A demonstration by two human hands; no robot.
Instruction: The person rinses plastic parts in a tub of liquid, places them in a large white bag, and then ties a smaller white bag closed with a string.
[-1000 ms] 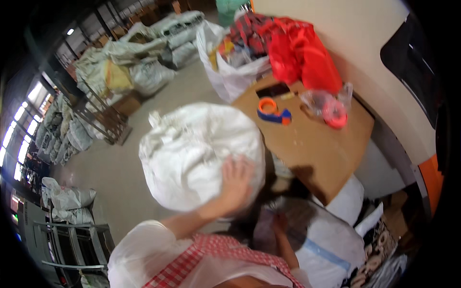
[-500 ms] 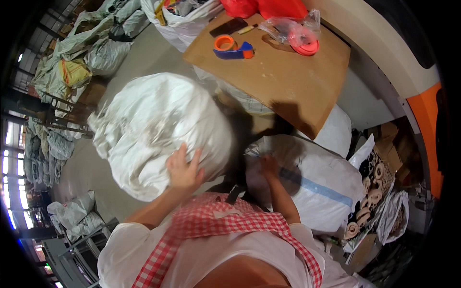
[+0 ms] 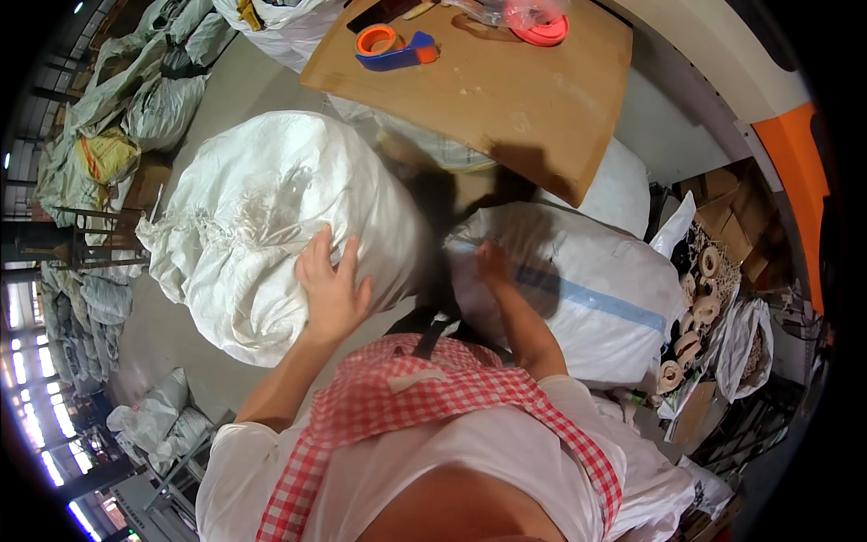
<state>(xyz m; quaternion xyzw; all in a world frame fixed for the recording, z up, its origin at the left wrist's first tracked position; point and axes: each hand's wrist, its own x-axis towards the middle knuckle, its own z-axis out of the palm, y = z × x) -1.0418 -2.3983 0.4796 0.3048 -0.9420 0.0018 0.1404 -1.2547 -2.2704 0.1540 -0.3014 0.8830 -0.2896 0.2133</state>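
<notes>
A big, full white woven sack (image 3: 244, 208) with a gathered, frayed top stands on the floor to my left. Against its near right side lies my left hand (image 3: 331, 282), fingers spread. On my right is a second stuffed white sack (image 3: 596, 271) with a blue stripe, lying on its side. At this sack's left end, my right hand (image 3: 492, 262) has its fingers curled in against the fabric. Its fingertips are partly hidden, but it appears to grip the sack.
Ahead is a brown board-topped table (image 3: 506, 86) with an orange-and-blue tape dispenser (image 3: 397, 50) and a pink tape roll (image 3: 539, 25). Rolled strips (image 3: 700, 298) are heaped at the right. Sacks (image 3: 167, 108) pile up at the far left. An orange-and-cream machine (image 3: 790, 181) borders the right.
The view has shifted, so the table sits higher in the picture. My left hand stays on the left sack, and my right hand stays at the end of the striped sack.
</notes>
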